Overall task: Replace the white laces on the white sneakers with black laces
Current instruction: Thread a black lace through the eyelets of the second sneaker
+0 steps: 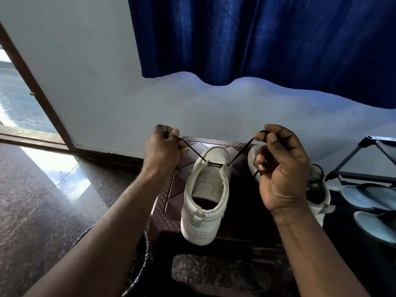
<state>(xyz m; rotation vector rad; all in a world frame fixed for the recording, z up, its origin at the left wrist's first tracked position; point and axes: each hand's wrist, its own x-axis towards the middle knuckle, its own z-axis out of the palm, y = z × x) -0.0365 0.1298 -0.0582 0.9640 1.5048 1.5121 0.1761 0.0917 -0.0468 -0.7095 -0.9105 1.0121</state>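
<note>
**Black lace through the front eyelets, one end in each hand**

The lace (241, 151) runs through the pair of eyelets nearest the toe of the sneaker (205, 196). It lies as a short straight bar across the tongue. From each eyelet a strand rises outward, and the two form a taut V.

The left hand (162, 148) is raised up and to the left of the toe. It pinches its strand between the thumb and curled fingers. The right hand (280, 168) is up and to the right, palm towards me. It nips the other strand between thumb and forefinger with the remaining fingers curled in, and a bit of lace shows again below them.

The sneaker stands on a brown stool (171, 189), toe towards the wall (96, 82) and heel at the near edge. The second sneaker (317, 200) stands just to its right and points the same way, but the right hand hides most of it. A black loop lies over its opening; I cannot tell whether it is the same lace.

Further right is a dark rack (375, 146) with two pale blue sandals (364, 196) low beside it. A blue curtain (257, 35) hangs on the wall above. To the left is a brown door frame (32, 82), with light glaring off the speckled floor (42, 200).
</note>
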